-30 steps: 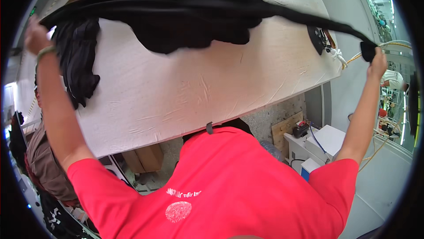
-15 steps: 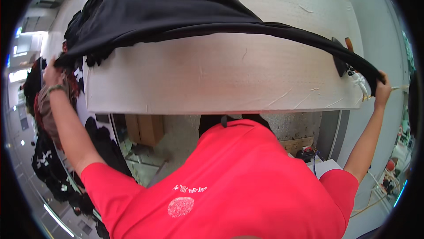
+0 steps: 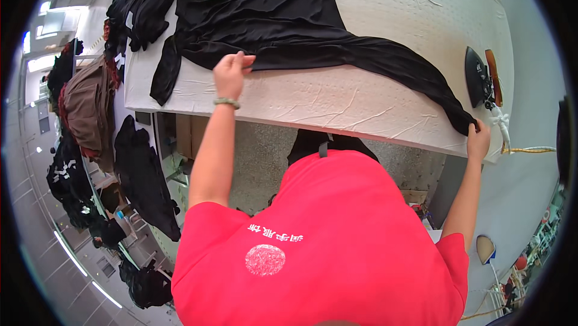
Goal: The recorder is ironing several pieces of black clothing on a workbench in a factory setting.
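A black long-sleeved garment (image 3: 265,25) lies spread across the white padded table. Its right sleeve stretches toward the table's near right corner, where my right hand (image 3: 478,139) grips the cuff end between thumb and fingers. My left hand (image 3: 230,76) is over the garment's near edge, its fingers loosely curled and a little apart, with no cloth seen in them. The other sleeve (image 3: 165,73) hangs toward me at the left and lies slack on the table, its end near the front edge.
An iron (image 3: 478,78) with a brown handle rests at the table's right side, next to a white-wrapped cord (image 3: 500,124). More black garments (image 3: 144,10) are piled at the far left. Brown cloth (image 3: 90,103) and dark clothes hang beyond the table's left edge.
My left hand has let go of the garment's left end and moved right. The garment has come down flatter on the table. My right hand, still on the sleeve, has moved nearer and left.
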`<move>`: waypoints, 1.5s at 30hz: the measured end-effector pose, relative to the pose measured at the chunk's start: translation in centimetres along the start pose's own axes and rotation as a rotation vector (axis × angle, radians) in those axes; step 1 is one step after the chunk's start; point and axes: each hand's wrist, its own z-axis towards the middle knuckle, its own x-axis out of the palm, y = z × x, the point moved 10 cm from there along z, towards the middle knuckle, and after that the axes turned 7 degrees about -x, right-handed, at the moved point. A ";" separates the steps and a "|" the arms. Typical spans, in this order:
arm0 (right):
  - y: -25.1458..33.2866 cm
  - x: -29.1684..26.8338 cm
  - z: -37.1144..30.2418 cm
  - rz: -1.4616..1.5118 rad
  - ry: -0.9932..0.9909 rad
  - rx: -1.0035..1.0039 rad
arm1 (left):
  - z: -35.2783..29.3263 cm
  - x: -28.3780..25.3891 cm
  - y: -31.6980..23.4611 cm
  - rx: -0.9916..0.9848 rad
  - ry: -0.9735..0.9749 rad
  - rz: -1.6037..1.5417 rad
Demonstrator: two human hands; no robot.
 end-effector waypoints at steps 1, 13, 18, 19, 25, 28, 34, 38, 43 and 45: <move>0.0 -0.4 -0.1 0.050 -0.031 -0.011 | -0.3 1.6 0.5 0.018 -0.009 -0.003; -5.2 1.5 1.1 0.754 -0.039 0.290 | -4.6 6.1 0.5 -0.094 0.300 0.252; -6.5 4.7 -1.5 0.631 0.119 0.200 | -13.0 4.6 3.3 -0.194 0.311 0.518; -6.4 5.2 -1.9 0.552 0.174 0.232 | -13.1 5.2 3.0 -0.109 0.309 0.477; 2.2 3.4 -1.0 0.278 0.328 0.047 | -6.5 7.9 5.8 -0.351 -0.059 -0.492; 4.4 2.6 0.6 0.085 0.246 -0.037 | -4.9 12.1 6.2 -0.591 -0.057 -0.495; -1.7 4.5 0.3 0.763 0.203 0.173 | -8.4 13.8 -1.2 -0.537 0.068 -0.500; -7.4 -2.0 -3.4 1.297 -0.092 0.375 | -14.9 5.2 -11.3 -0.178 0.166 -0.134; -7.6 -8.9 -6.3 1.559 -0.338 0.374 | -16.0 -2.4 -20.5 0.167 0.214 -0.392; -3.7 -8.0 -4.2 1.549 -0.197 0.362 | -10.0 -1.7 -20.1 0.050 0.243 -0.409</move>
